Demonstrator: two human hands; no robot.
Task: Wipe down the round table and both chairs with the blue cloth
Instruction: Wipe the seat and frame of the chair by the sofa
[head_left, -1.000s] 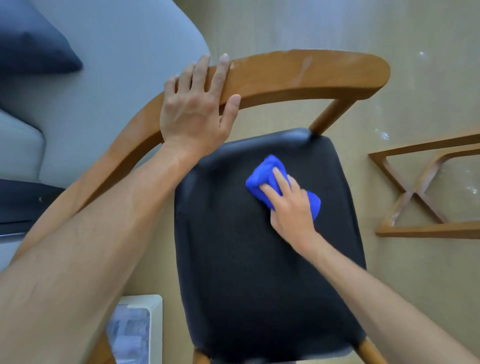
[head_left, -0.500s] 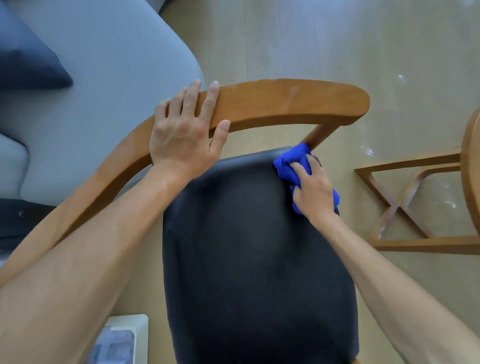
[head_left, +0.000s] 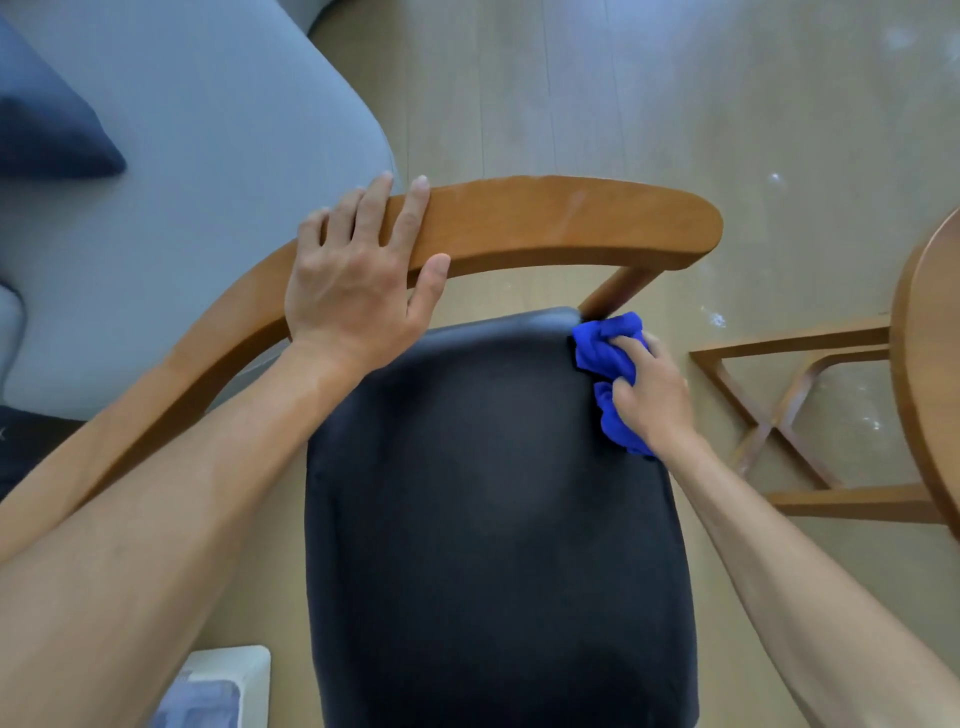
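Fingers (head_left: 631, 345) of the right hand (head_left: 652, 395) are curled into the bunched blue cloth (head_left: 605, 353), clamping it against the far right corner of the chair's dark seat (head_left: 493, 493), just beside the wooden post (head_left: 618, 291) that carries the backrest. Over on the other side, the left hand (head_left: 358, 280) rests on the curved wooden backrest (head_left: 545, 223) with its fingers apart and fairly straight, the thumb lying along the near edge of the rail; it steadies the chair and pinches nothing.

Judging by where the cloth sits, the step in hand is the wiping of one chair's seat, at its back corner. How much of the seat is already clean cannot be told from its surface (dark and blurred as it is). The round worktop (head_left: 930, 364) shows only as an edge at the right of the view, with its crossed wooden base (head_left: 779, 415) on the floor (head_left: 675, 78); whether it has been wiped cannot be told, and the second chair is not in view.

What comes next probably calls for drawing the cloth along the seat's right edge toward the near side, or lifting it to the post and backrest, keeping pressure even so the bunched fabric does not slip off the rounded corner. A grey sofa (head_left: 208, 156) stands behind the chair on the left.
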